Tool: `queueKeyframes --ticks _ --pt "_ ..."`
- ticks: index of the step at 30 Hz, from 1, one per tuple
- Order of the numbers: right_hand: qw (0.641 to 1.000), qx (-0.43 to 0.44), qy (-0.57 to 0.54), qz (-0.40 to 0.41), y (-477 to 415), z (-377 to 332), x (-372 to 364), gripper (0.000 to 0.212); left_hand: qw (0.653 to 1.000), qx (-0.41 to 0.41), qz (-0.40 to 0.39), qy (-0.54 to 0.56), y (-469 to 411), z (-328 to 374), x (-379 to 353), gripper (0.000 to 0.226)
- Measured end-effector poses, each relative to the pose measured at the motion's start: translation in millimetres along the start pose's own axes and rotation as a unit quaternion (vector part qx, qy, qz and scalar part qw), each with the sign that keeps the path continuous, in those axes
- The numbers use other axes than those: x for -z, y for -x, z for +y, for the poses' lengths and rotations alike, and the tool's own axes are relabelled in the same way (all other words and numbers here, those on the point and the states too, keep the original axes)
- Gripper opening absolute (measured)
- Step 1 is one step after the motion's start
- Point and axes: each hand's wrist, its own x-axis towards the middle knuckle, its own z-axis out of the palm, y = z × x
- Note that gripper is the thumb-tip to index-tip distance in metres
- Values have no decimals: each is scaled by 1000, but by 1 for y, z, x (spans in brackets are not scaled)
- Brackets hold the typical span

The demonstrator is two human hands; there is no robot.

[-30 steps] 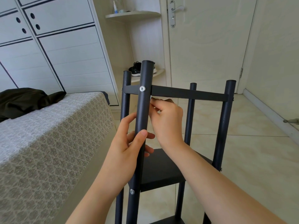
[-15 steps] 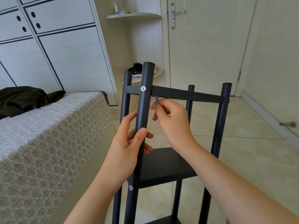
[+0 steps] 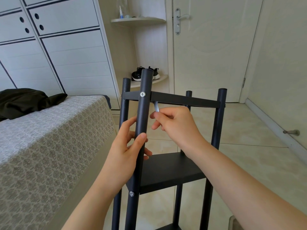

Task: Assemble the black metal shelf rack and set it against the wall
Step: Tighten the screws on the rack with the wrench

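Observation:
The black metal shelf rack [image 3: 184,99] stands upright on the tiled floor in front of me, with four round posts, a top frame and a black shelf panel [image 3: 169,170] lower down. My left hand [image 3: 127,150] grips the nearest post [image 3: 143,112] below a silver screw [image 3: 142,94]. My right hand [image 3: 176,125] pinches a small silver wrench [image 3: 156,107], whose tip reaches up under the top frame just right of that post.
A bed with a patterned grey cover [image 3: 49,138] lies close on the left, dark clothing [image 3: 28,100] on it. White wardrobe doors [image 3: 66,55] stand behind. A closed door [image 3: 212,47], corner shelves with shoes [image 3: 146,75] and a floor doorstop [image 3: 292,132] are beyond.
My right hand has drawn back and down from the post's inner side, so the silver wrench now shows under the top frame. The left hand keeps its grip on the post.

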Motion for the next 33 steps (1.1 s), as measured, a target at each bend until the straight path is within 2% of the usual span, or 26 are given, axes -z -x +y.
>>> queueKeyframes --ticks 4,9,13,26,33 --pt "999 12 -20 25 -1 -4 -1 28 1000 -9 5 1 0 2 -4 39" --pt "998 25 -10 49 -5 0 -10 35 1000 -18 12 -19 -1 1 -5 41" --pt "998 45 9 53 -8 2 -18 26 999 -28 15 -24 -3 0 -4 40" --pt "984 126 47 116 -15 12 -42 24 1000 -13 2 4 -4 1 6 40" --pt "978 131 7 163 -22 19 -57 26 1000 -11 -3 2 -6 0 4 41"
